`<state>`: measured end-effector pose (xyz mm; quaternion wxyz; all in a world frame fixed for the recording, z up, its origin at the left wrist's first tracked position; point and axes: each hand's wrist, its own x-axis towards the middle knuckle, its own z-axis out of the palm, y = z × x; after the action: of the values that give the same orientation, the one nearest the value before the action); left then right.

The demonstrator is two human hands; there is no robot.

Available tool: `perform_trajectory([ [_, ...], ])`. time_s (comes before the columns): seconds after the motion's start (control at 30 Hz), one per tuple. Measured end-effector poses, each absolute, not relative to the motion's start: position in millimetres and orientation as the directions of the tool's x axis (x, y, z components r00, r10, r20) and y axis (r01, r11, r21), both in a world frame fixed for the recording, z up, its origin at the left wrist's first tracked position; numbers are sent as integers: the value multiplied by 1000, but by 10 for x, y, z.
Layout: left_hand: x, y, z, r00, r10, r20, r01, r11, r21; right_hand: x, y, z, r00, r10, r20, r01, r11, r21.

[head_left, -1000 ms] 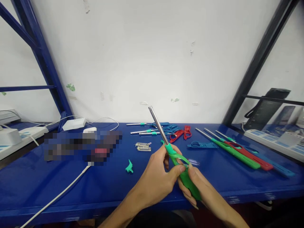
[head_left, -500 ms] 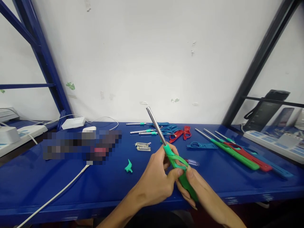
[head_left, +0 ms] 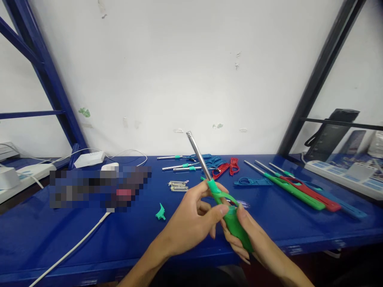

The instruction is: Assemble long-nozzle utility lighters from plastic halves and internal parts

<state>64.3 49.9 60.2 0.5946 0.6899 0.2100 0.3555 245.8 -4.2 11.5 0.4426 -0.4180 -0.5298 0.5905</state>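
Both my hands hold one green long-nosed lighter [head_left: 231, 221] above the blue table [head_left: 134, 235]. Its steel tube [head_left: 198, 154] points up and to the left. My left hand [head_left: 194, 219] pinches the lighter's front part with thumb and forefinger. Around the green handle, lower right, my right hand [head_left: 245, 235] is wrapped. A small teal trigger piece [head_left: 160, 212] lies on the table left of my hands.
Finished green, red and blue lighters [head_left: 299, 191] lie at the right. Loose steel tubes [head_left: 179, 165], blue and red handle shells [head_left: 224, 165] and small metal parts [head_left: 178, 185] lie behind my hands. A white cable [head_left: 74, 247] crosses the left. Power strips [head_left: 344, 175] sit at both ends.
The lighter has stayed in both hands, with only a slight shift of fingers and tilt. The view has moved a little.
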Motion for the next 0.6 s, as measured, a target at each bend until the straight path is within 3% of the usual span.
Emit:
perform_trajectory([
  [0.17, 615, 590, 622, 585, 760, 284, -215, -193, 957, 2497, -8, 71, -307, 952, 9, -50, -7, -999],
  [0.6, 629, 643, 606, 509, 823, 253, -165, -195, 967, 2537, -14, -31, -287, 958, 14, -6, 13, -1000],
])
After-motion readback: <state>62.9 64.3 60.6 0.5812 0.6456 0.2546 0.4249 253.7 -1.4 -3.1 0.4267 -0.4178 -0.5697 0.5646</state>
